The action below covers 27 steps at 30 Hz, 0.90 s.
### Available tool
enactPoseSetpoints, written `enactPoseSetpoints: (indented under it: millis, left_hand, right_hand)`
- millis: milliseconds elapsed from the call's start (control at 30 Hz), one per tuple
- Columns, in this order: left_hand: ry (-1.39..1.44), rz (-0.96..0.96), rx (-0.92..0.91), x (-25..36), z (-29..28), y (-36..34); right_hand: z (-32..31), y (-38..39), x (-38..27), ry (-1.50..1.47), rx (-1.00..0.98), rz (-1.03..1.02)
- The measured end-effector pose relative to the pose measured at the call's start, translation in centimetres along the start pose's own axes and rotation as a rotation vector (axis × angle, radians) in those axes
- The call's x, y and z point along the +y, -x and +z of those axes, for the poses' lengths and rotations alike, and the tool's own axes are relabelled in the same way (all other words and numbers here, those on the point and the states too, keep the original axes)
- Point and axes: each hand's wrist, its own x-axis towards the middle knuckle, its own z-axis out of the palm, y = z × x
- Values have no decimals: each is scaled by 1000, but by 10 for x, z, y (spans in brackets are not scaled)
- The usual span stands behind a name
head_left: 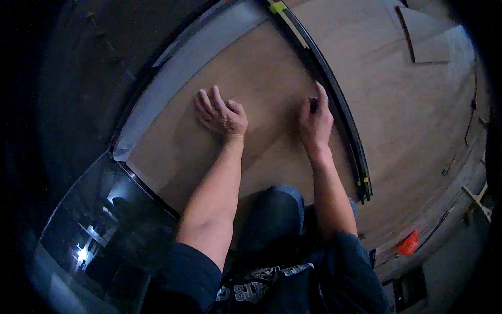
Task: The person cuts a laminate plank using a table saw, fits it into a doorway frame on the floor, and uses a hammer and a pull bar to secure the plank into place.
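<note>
1. The left hand (222, 118) is set on the brown surface (261, 65), with its fingers (217, 97) spread and nothing seen to be gripped; some body weight seems to be propped on it.
2. The right hand (316, 125) is held just beside the dark strips (351, 131), with its index finger (322, 96) stretched out and the other fingers curled inward. Whether the strips are touched, or anything is pinched, cannot be told.
3. The strips are laid side by side in a long run, just to the right of the right fingers and well apart from the left ones. They are marked by yellow-green tape (277, 7) beyond the right fingertips and by yellow tabs (365, 180) nearer the body.
4. A grey band (172, 86) is seen to the left of the left fingers and beyond them.
5. The step in hand is judged to be a checking or nudging of the strips' lie.
6. For the next move, light, even contact along the strips' edge is called for, so that they are not parted.
</note>
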Motion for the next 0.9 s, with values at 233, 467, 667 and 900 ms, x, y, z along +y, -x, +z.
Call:
enactPoseSetpoints:
  millis: [233, 467, 667, 900]
  left_hand:
    - [-22, -70, -110, 7, -17, -3]
    - [-24, -91, -118, 8, -18, -3]
    - [12, -64, -79, 10, -21, -4]
    - [-17, -72, -123, 12, -22, -6]
  right_hand:
    - [-58, 32, 107, 775, 248, -232]
    - [-76, 17, 155, 714, 5, -286]
    - [-81, 14, 159, 683, 7, -362]
    - [-76, 24, 158, 627, 222, -561]
